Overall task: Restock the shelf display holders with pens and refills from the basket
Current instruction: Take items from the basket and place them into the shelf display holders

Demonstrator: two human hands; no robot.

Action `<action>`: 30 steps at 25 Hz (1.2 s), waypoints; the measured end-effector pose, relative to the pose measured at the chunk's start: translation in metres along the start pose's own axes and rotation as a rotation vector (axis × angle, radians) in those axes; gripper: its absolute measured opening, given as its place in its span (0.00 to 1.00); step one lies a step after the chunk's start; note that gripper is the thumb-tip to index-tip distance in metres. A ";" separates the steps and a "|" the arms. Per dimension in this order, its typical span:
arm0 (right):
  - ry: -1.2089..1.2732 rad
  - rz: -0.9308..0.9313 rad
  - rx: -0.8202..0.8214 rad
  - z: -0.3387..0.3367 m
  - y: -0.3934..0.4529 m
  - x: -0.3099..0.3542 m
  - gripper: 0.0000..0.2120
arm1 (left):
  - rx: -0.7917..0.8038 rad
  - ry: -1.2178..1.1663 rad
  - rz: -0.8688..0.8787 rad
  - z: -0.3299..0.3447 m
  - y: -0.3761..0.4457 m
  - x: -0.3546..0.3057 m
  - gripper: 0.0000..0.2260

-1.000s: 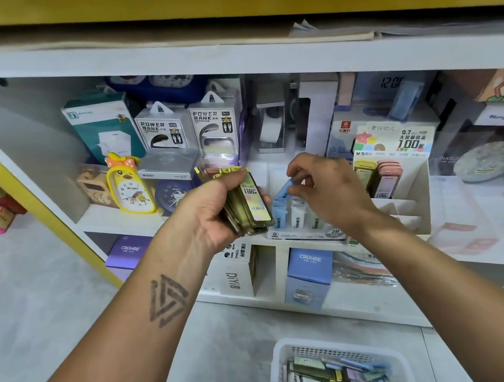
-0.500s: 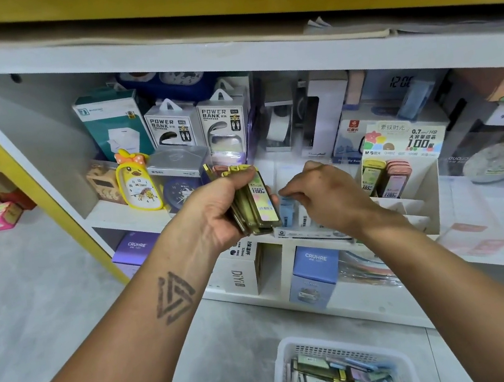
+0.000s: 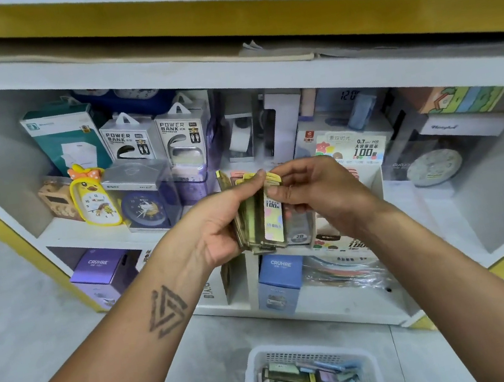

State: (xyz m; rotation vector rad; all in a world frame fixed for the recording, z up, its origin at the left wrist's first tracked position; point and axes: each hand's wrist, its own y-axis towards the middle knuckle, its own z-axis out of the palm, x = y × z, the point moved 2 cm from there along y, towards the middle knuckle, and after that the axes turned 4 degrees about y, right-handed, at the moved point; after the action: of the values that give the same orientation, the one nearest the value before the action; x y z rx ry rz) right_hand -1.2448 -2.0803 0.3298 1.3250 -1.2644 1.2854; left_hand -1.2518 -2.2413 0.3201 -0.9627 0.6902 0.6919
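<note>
Gold-edged refill packs (image 3: pixel 256 219) stand fanned in the left hand (image 3: pixel 216 225), whose fingers and thumb curl round the bundle in front of the white shelf (image 3: pixel 292 76). Beside it, the right hand (image 3: pixel 316 194) pinches the front pack at its top edge. Behind both hands sits the display holder (image 3: pixel 352 149) with its printed card. Below, on the floor, a white basket (image 3: pixel 301 352) holds more mixed packs.

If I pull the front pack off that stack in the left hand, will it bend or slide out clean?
The refill packs look like flat, rigid little cases, so the front one probably stays stiff. Their glossy faces suggest it slides off easily, maybe dragging a neighbour. The left hand grips them only loosely fanned, so the rest could slip.
</note>
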 end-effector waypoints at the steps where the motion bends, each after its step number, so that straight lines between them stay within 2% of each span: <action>1: 0.027 0.005 -0.031 -0.010 -0.003 0.000 0.13 | 0.012 0.000 -0.006 0.005 0.001 0.002 0.07; 3: 0.084 -0.017 -0.130 -0.031 -0.010 0.005 0.10 | 0.002 0.005 -0.023 0.013 0.003 0.004 0.06; 6: 0.078 -0.195 -0.347 -0.066 -0.017 0.017 0.08 | -0.017 -0.005 -0.026 0.019 0.005 0.004 0.07; 9: -0.282 -0.322 -0.469 -0.086 -0.020 0.017 0.07 | -0.017 0.021 0.020 0.023 0.009 0.002 0.08; 12: -0.684 -0.374 -0.467 -0.084 -0.019 0.005 0.05 | -0.002 0.025 0.033 0.029 0.013 0.004 0.07; 16: -0.804 -0.433 -0.427 -0.076 -0.012 -0.006 0.05 | 0.013 0.029 0.019 0.030 0.016 0.010 0.06; 18: -0.946 -0.457 -0.439 -0.076 -0.009 -0.012 0.06 | 0.018 0.024 0.009 0.029 0.016 0.012 0.06; 21: -1.110 -0.377 -0.463 -0.072 -0.005 -0.014 0.10 | 0.035 0.043 0.000 0.028 0.016 0.016 0.07; 23: -0.970 -0.369 -0.474 -0.069 -0.004 -0.009 0.11 | 0.040 0.056 -0.005 0.028 0.017 0.018 0.07; 24: -0.789 -0.334 -0.448 -0.068 -0.005 -0.005 0.11 | 0.035 0.057 -0.005 0.029 0.017 0.019 0.08; 27: -0.206 -0.092 -0.239 -0.057 -0.010 -0.002 0.05 | 0.031 0.059 0.004 0.033 0.017 0.019 0.07; 30: -0.045 0.005 -0.182 -0.057 -0.016 -0.001 0.07 | 0.022 0.058 0.008 0.037 0.019 0.019 0.09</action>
State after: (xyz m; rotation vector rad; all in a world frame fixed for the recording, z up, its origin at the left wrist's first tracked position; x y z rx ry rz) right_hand -1.2346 -2.0224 0.3350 1.2274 -1.3820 1.1213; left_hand -1.2475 -2.1971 0.3109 -0.9636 0.7514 0.6646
